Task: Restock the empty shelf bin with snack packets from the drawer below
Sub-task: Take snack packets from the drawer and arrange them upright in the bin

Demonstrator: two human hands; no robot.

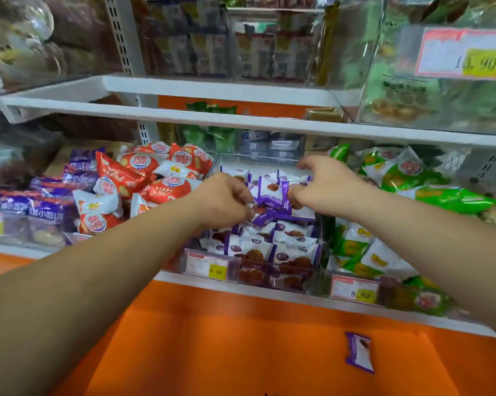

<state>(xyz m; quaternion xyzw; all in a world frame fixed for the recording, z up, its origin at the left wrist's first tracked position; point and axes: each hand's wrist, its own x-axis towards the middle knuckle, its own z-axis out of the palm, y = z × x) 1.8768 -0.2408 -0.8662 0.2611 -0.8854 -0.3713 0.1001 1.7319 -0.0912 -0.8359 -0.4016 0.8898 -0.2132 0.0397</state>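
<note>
- In the head view, a clear shelf bin [318, 247] is seen at the middle of the lower shelf, and it is filled to a heap with purple-and-white snack packets [293, 238].
- The left hand [226, 200] is held over the left part of the heap, with its fingers curled tightly and the fingertips set down among the packets; whether anything is gripped cannot be told.
- The right hand [328, 187] is held over the back right of the heap, with its index finger reaching toward the bin's far wall. Its thumb and the other curled fingers are closed on the topmost snack packets.
- A price tag [209, 267] is fixed to the bin's front wall.
- Red-and-white packets [155, 172] are piled in the compartment just left of the bin, and darker purple packets [41, 201] are seen further left.
- Green packets [398, 172] are piled just right of the bin, behind a 2nd price tag [353, 290].
- 1 stray purple packet [359, 352] is seen lying alone on the orange surface [212, 338] below the shelf, well apart from the bin.
- A white upper shelf [212, 115] is seen above the 2 hands, with clear bins on it and a label reading 13.90 [463, 52] at the right.
</note>
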